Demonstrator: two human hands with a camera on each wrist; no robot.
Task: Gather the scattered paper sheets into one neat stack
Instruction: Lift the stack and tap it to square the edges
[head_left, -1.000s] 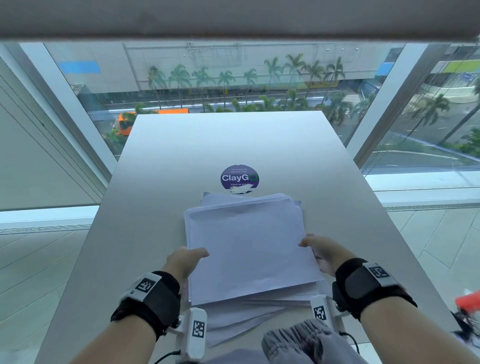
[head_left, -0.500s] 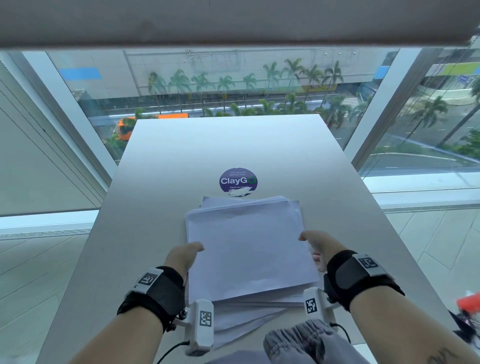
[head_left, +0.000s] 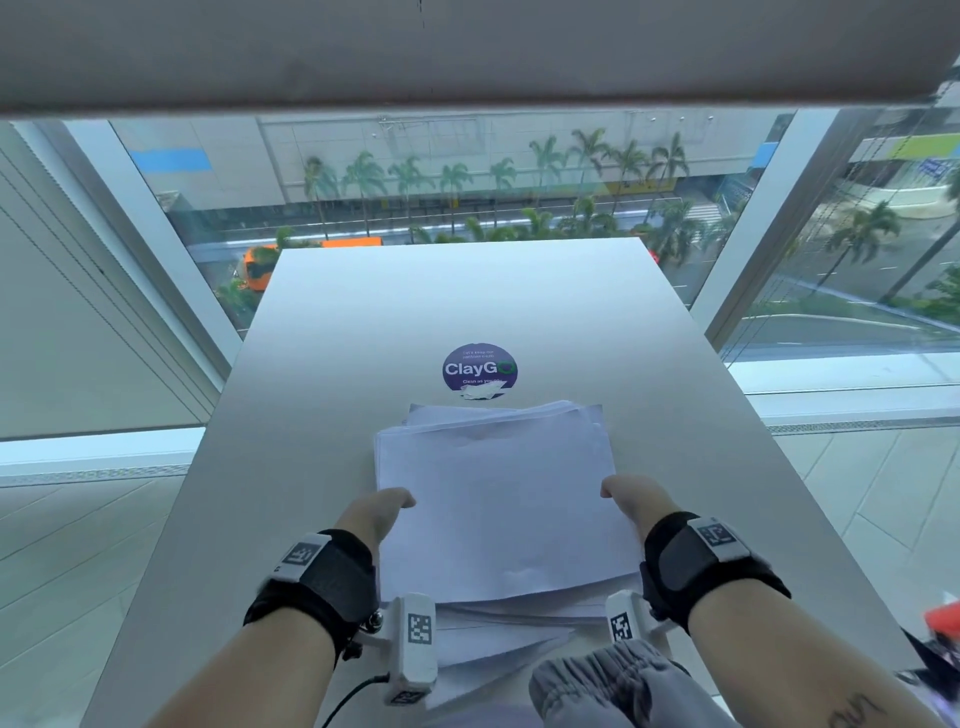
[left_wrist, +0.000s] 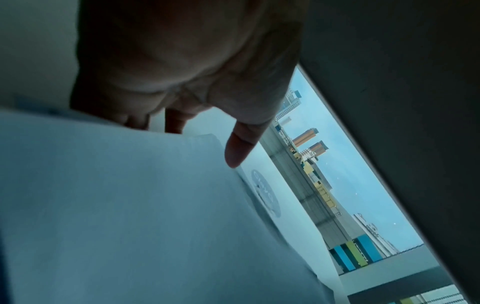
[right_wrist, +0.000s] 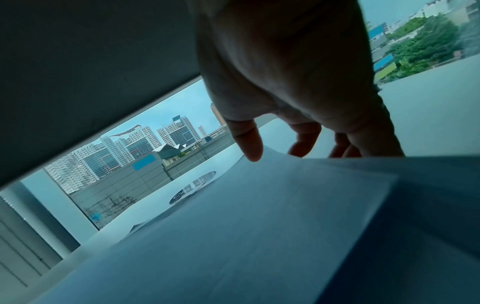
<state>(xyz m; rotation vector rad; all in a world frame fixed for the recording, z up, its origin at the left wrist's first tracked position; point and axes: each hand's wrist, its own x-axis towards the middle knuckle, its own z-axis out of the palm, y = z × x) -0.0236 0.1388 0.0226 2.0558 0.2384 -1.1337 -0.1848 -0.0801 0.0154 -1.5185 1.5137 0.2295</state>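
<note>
Hands hold the pile of white paper sheets (head_left: 498, 509): left hand (head_left: 375, 514) pinches its 9 o'clock edge, right hand (head_left: 631, 501) its 3 o'clock edge. Sheets near 6 o'clock on the grey tabletop (head_left: 467, 301) stick out crooked. Next, I think, tap the edges even. No boxes or trays show.

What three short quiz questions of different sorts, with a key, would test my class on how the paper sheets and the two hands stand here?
1. True or false: the paper sheets already form one neat stack.
2. Where is the round purple sticker: A, under the left hand; B, on the table just beyond the sheets; C, on the floor?
3. Fill in: the right hand grips the pile's ___ edge.

Key: 1 false, lower sheets stick out askew; 2 B; 3 right.
</note>
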